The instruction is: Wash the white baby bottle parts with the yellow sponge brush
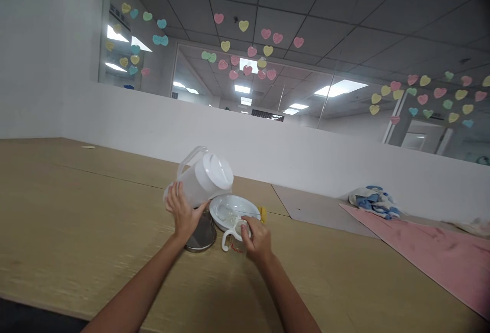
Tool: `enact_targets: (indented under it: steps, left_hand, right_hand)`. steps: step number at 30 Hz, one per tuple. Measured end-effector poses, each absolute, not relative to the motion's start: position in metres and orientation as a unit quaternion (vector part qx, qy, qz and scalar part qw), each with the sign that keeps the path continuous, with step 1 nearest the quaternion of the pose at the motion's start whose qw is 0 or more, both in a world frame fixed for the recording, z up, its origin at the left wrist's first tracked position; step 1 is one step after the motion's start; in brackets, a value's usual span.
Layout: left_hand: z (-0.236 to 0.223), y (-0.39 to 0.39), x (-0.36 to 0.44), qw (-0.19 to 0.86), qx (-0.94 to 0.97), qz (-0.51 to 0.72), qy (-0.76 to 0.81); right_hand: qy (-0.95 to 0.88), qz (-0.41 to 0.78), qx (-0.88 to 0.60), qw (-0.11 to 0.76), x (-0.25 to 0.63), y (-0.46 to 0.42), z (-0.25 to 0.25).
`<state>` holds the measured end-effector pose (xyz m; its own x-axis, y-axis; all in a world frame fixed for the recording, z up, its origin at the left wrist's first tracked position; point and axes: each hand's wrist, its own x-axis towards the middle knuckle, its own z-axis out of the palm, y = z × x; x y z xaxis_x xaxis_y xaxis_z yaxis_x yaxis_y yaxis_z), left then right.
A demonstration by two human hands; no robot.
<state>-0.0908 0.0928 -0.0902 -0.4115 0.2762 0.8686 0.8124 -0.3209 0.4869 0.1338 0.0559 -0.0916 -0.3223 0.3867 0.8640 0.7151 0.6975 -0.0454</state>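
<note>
My left hand is wrapped round the body of a white plastic pitcher with a lid and a clear handle, tilted toward the right above the table. Below it stands a metal bowl. My right hand grips a small clear cup with a white handle, resting at the near edge of a white plate. The pitcher's lidded top leans over the plate and cup. A small yellow object peeks out beside the plate.
The wooden table runs to a low white partition wall. A pink mat lies at the right, with a blue-and-white cloth at its far end. Glass panels above carry paper hearts.
</note>
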Motion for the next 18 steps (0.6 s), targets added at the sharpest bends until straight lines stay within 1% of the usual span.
enact_targets:
  steps: [6,14,16,18]
  left_hand:
    - [-0.09,0.097,-0.101,0.122,-0.374,-0.679,-0.62]
    - [-0.093,0.101,-0.104,0.081,-0.335,-0.705,-0.619]
    - [-0.096,0.104,-0.107,0.087,-0.322,-0.699,-0.632]
    - [-0.101,0.108,-0.11,0.124,-0.365,-0.677,-0.626]
  right_hand:
    - [-0.797,-0.163,-0.34,0.471,0.134,0.055,-0.091]
    - [-0.793,-0.14,-0.337,0.489,0.136,0.054,-0.09]
    - [-0.795,-0.139,-0.341,0.481,0.137,0.054,-0.09]
    - [-0.8,-0.142,-0.343,0.472,0.138,0.054,-0.091]
